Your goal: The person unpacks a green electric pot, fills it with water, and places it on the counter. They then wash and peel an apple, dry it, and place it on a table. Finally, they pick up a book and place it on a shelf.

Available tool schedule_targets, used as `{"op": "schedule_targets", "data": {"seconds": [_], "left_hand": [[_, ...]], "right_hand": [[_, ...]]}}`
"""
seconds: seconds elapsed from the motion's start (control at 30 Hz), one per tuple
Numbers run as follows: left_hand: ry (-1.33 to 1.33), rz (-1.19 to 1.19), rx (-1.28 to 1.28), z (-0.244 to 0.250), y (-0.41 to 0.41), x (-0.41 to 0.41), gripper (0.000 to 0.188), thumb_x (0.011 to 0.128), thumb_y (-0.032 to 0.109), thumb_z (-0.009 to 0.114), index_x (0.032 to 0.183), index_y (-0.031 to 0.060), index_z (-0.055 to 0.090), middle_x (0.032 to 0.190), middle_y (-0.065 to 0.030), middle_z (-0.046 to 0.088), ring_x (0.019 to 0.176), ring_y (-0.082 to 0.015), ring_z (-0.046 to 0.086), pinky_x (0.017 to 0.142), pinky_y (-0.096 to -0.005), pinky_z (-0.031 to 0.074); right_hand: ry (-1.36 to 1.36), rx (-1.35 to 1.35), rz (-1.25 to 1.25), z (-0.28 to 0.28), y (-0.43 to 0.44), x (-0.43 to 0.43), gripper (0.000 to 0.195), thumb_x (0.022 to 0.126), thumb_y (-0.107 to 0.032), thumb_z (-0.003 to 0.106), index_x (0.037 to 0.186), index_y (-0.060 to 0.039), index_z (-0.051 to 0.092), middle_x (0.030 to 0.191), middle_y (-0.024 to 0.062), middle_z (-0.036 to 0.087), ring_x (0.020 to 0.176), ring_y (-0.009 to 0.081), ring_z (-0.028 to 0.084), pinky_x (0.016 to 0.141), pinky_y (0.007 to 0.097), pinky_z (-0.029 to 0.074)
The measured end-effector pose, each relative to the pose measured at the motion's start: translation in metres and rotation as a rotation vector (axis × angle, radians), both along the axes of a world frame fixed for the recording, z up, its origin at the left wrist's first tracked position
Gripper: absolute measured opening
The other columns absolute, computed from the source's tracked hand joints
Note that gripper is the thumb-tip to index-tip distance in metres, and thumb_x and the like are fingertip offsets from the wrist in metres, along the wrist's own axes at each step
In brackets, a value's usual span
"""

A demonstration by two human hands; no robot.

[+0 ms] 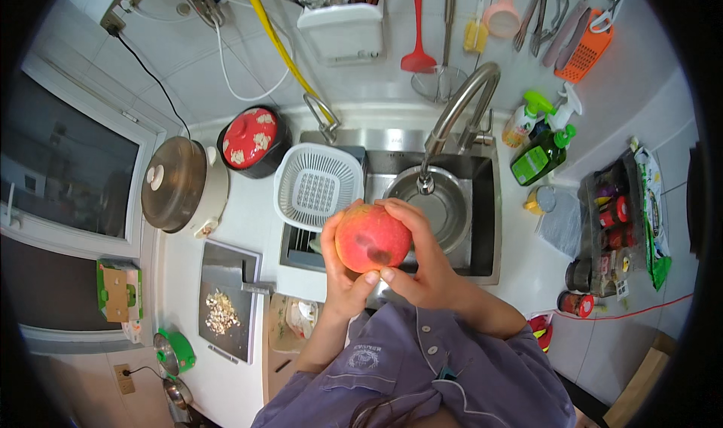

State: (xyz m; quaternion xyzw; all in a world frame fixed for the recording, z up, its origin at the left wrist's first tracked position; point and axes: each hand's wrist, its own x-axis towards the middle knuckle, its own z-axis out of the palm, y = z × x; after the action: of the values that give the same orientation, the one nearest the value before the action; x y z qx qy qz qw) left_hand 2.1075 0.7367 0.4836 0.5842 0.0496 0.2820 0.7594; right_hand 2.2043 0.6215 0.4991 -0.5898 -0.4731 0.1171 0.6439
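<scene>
Both hands hold a red apple (375,238) with dark brown spots on its upper face. My left hand (342,275) grips its left side and my right hand (418,258) its right side, thumbs meeting at the near edge. The apple is above the front of a stainless steel sink (487,275). Just beyond the left hand sits a white plastic colander (285,193). A steel bowl (460,219) stands in the sink under the faucet (460,103). To the left, a cutting board (245,315) carries a cleaver (226,272) and a heap of chopped pale food (221,313).
An electric pot (181,185) and a red-lidded black pot (248,140) stand at the back left. Soap bottles (536,159), a yellow mug (540,200) and a container of jars (613,224) are on the right. Utensils, including a red spatula (418,55), hang on the wall.
</scene>
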Motion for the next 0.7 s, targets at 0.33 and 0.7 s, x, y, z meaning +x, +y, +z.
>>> {"op": "schedule_targets", "data": {"seconds": [0.33,0.7], "left_hand": [[0.087,0.082,-0.410,-0.014,0.023,-0.005,0.071,0.090,0.059,0.039,0.138,0.0082,0.027,0.135,-0.0105,0.042,0.120,-0.0278,0.048,0.093,-0.0452,0.046],[0.065,-0.083,-0.515,-0.016,0.042,-0.017,0.060,0.093,0.027,0.050,0.140,0.0103,0.017,0.137,-0.0146,0.031,0.125,-0.0347,0.039,0.095,-0.0559,0.042]], "right_hand": [[-0.297,-0.160,-0.282,0.092,0.032,0.109,0.057,0.084,-0.024,0.063,0.129,0.0018,0.039,0.124,0.0208,0.049,0.116,0.0327,0.049,0.096,0.0406,0.040],[-0.745,-0.171,-0.532,0.135,0.165,0.194,0.030,0.081,-0.016,0.060,0.106,-0.0002,0.053,0.097,0.0147,0.056,0.094,0.0329,0.056,0.078,0.0421,0.047]]}}
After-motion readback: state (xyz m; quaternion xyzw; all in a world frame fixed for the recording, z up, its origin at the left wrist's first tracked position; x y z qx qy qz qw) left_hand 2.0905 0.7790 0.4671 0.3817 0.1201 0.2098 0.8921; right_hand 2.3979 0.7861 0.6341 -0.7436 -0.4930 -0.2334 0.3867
